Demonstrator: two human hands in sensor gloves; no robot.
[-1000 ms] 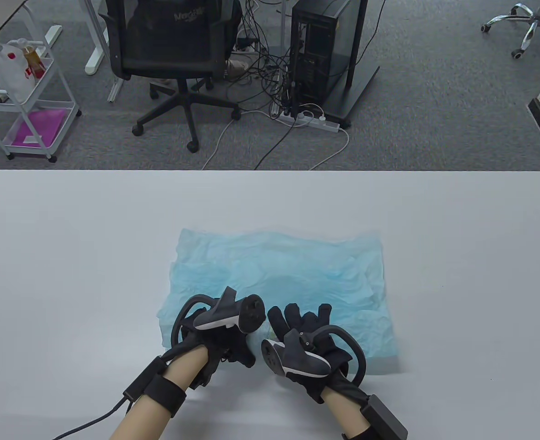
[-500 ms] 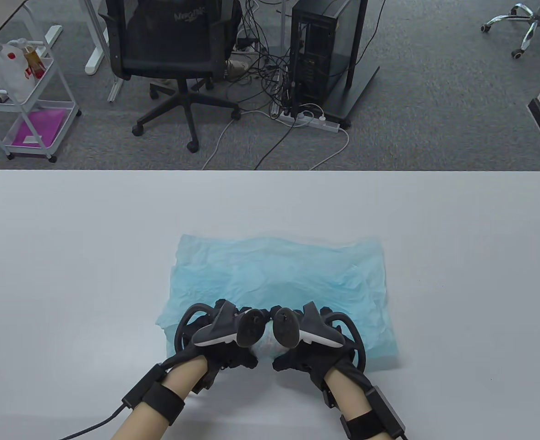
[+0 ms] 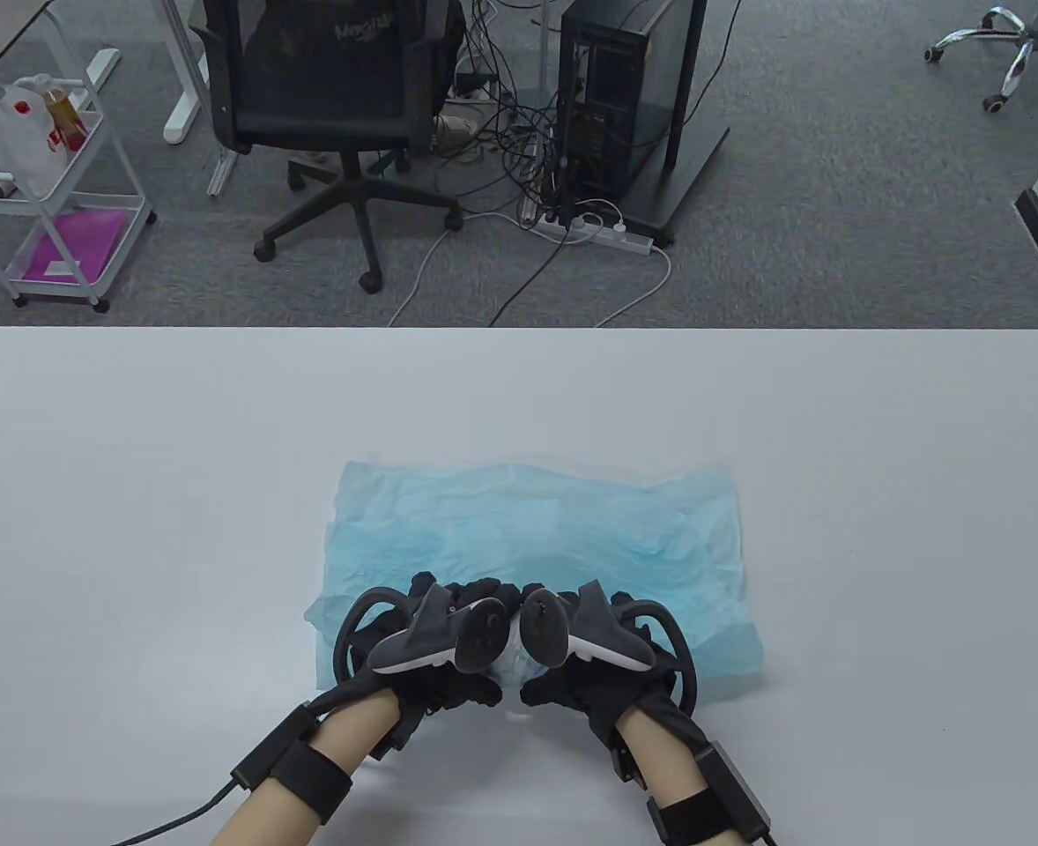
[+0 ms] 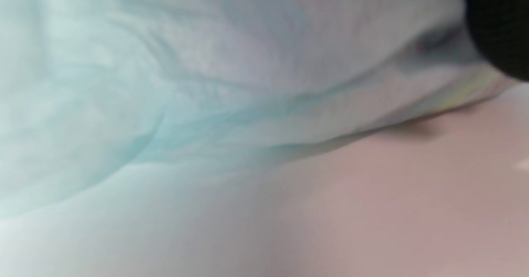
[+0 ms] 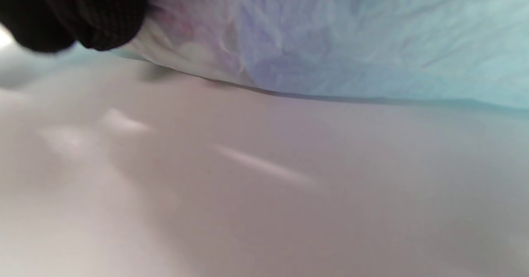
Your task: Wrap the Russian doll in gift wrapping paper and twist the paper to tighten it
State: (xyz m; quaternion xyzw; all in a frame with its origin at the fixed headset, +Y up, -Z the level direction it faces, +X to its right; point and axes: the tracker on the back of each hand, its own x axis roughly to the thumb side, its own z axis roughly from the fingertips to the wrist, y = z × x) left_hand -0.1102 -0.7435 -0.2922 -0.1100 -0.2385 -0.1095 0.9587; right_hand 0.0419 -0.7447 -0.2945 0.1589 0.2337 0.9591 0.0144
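1. The doll [image 3: 510, 663] lay at the near edge of the paper [image 3: 554, 538] on the worktop [image 3: 131, 493], already under a first fold.
2. The left hand [image 3: 435, 652] and right hand [image 3: 585, 656] curled around the covered doll from both sides, gripping it.
3. Most of the paper was flat beyond them, so the rolling seemed only begun, and the twisting was not yet done.
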